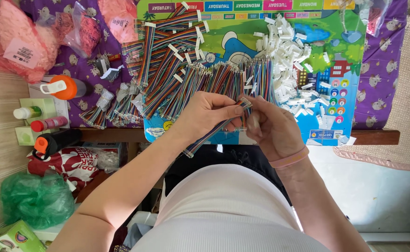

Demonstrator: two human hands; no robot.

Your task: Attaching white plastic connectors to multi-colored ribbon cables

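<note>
You are wearing a pale pink, finely ribbed top that is covering your torso and leaving both arms bare. A thin salmon-pink band is circling your right wrist. Dark trousers are showing just beyond the top's hem.

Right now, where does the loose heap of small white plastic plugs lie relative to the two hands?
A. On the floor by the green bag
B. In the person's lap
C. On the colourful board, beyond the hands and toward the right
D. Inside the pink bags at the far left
C: the white plugs are piled on the colourful board, beyond the left hand and right hand, which hold a striped ribbon cable between them.
</note>
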